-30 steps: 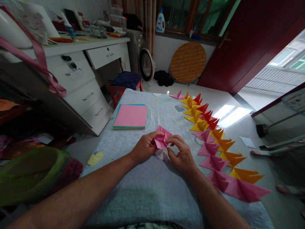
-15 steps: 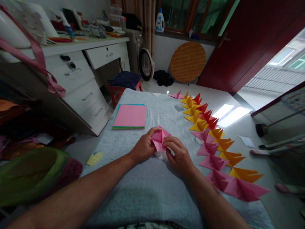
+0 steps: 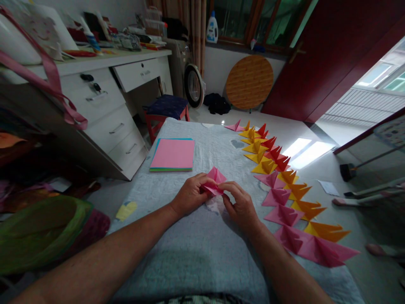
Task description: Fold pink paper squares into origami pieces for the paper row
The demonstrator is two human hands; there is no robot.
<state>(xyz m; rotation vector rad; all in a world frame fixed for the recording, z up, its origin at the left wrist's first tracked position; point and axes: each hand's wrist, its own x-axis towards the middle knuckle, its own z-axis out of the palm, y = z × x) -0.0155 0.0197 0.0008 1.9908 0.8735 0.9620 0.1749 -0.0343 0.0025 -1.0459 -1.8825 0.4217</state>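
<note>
A partly folded sheet of pink origami paper (image 3: pixel 215 176) is between my two hands, just above the cloth-covered table (image 3: pixel 190 236). My left hand (image 3: pixel 192 192) pinches its left side. Fingers of my right hand (image 3: pixel 238 202) close on the lower right edge. Part of the paper is hidden behind the fingers. Right of my hands stand rows of folded paper cranes: pink ones (image 3: pixel 284 215), orange ones (image 3: pixel 308 209), yellow ones (image 3: pixel 257 147) and red ones (image 3: pixel 275 151). Ahead on the left lies a stack of square coloured paper (image 3: pixel 173 154), pink on top.
A white desk (image 3: pixel 104 109) with drawers runs along the left, and a stool (image 3: pixel 166 107) stands past the table's far left corner. Left of the table is a green-rimmed basket (image 3: pixel 47 232). Behind are a washing machine (image 3: pixel 193 86) and a round wooden board (image 3: pixel 249 80).
The pink paper has been folded more closely, its lower flap drawn up, and a point now shows at its top. My hands have shifted slightly.
</note>
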